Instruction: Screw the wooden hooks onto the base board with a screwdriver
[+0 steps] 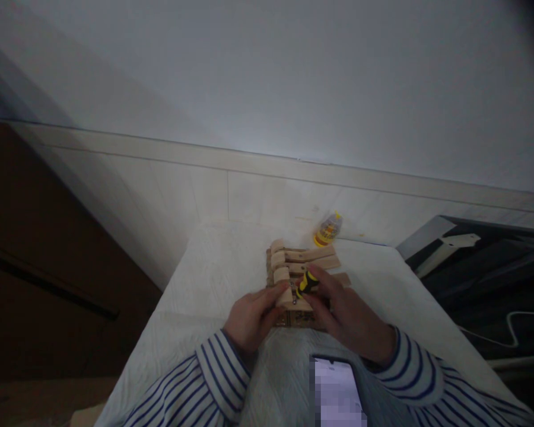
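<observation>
Wooden frame (300, 270) lies mid worktop (196, 284). Left hand (251, 317) grips its near slat; right hand (342, 317) holds a yellow screwdriver (308, 283) on it. Far slats look joined, the near one seems not done. A small bottle (328, 229) sits beyond.

No legible text; phone (336, 391) screen blurred out.

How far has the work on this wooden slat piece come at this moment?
Done, it seems: three pale wooden slats with rounded ends lie in a row on the white table. In hand: the left hand grips the nearest slat, and the right hand presses a short yellow-and-black tool to it. Left: probably fixing this slat; more I cannot tell.
</observation>
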Tool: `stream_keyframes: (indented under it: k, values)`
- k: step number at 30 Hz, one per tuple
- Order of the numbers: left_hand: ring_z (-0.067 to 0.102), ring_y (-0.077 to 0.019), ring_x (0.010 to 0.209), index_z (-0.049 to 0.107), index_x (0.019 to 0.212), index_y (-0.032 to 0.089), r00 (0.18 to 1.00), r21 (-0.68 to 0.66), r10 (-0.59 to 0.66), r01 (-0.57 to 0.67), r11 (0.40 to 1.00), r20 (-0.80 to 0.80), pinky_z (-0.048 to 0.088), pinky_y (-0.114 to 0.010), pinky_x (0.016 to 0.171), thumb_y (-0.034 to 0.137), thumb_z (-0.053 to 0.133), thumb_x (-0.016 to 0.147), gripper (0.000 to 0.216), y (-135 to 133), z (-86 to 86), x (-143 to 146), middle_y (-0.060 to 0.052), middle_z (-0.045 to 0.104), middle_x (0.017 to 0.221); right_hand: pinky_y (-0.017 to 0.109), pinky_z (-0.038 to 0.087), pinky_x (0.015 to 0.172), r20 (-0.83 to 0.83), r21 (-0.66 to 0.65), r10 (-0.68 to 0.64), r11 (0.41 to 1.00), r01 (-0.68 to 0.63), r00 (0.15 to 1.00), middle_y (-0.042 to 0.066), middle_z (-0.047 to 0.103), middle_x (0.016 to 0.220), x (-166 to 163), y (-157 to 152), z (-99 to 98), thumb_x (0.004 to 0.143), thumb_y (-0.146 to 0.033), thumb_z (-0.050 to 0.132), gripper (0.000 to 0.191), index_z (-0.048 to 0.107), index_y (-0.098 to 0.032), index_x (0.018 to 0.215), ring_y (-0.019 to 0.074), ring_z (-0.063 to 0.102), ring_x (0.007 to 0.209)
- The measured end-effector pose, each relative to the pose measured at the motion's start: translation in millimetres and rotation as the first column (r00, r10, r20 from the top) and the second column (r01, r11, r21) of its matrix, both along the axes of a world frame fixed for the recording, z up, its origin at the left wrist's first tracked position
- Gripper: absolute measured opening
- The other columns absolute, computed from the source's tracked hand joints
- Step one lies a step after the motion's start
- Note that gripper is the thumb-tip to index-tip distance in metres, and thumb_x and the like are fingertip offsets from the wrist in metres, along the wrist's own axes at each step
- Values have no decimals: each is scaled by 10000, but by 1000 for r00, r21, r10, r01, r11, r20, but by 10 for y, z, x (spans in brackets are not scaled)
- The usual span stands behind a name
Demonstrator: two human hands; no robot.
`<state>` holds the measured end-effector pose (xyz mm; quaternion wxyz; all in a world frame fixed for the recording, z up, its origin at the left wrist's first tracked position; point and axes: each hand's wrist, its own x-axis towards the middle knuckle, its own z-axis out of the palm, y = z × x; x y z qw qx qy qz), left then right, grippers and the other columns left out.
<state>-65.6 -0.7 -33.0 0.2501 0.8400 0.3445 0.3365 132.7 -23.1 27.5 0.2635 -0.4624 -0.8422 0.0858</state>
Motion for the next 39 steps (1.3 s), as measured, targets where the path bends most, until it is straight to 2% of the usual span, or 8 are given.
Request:
stream_keyframes:
  k: [6,11,14,19,26,30,35,39]
  values:
    - [548,-165,1030,336,1275,238,1000,25,-6,6,1000,7,464,-332,852,174,478,818,482,7,-6,4,-51,543,1191,356,508,656,74,77,31,996,-37,997,105,619,1015,0,12,6,866,-235,395,481,222,-220,1314,191,622,801]
    - [541,-163,1041,342,1273,231,1000,17,5,-5,1000,-4,460,-327,861,192,483,825,471,7,-9,16,-53,545,1190,361,515,663,99,171,18,985,-35,995,110,599,1074,-14,4,-49,865,-235,411,472,232,-220,1301,201,614,865]
    - [539,-163,1044,340,1274,227,1000,13,3,-3,1000,-6,458,-327,863,182,483,823,476,7,-6,21,-56,542,1194,348,515,637,83,217,11,976,-29,996,107,612,1039,-18,1,-79,863,-243,421,468,236,-216,1292,196,623,823]
    - [545,-170,1038,365,1258,226,1000,6,3,-3,1000,4,464,-332,856,184,485,816,460,11,9,21,-59,550,1185,308,491,520,62,209,-60,977,46,996,89,633,913,-41,3,-94,860,-292,422,427,295,-199,1256,194,629,689]
    - [530,-166,1058,344,1271,233,1000,-8,-17,17,1000,15,456,-337,869,176,472,823,469,16,10,11,-53,532,1207,315,501,582,19,287,-56,957,48,998,86,592,902,-116,-4,-119,852,-242,437,417,277,-207,1236,199,604,765]
    - [533,-166,1053,352,1268,223,1000,-6,-11,11,1000,17,457,-334,868,176,478,819,468,11,16,7,-59,538,1199,294,492,538,8,321,-69,945,63,998,81,594,904,-127,-28,-108,854,-246,437,429,263,-212,1246,182,610,698]
    - [533,-164,1053,355,1264,221,1000,-2,-5,5,1000,9,456,-327,868,171,489,814,472,-1,37,0,-57,539,1198,269,454,447,-19,217,-75,973,77,997,72,620,838,-116,-48,-73,858,-271,420,472,210,-189,1273,148,580,528]
    - [532,-168,1054,348,1268,228,1000,-2,-6,6,1000,3,455,-333,870,173,485,819,473,-2,29,-3,-58,532,1206,270,448,447,1,128,-61,990,61,998,45,625,701,-87,-56,-59,863,-251,395,506,162,-153,1301,167,588,534]
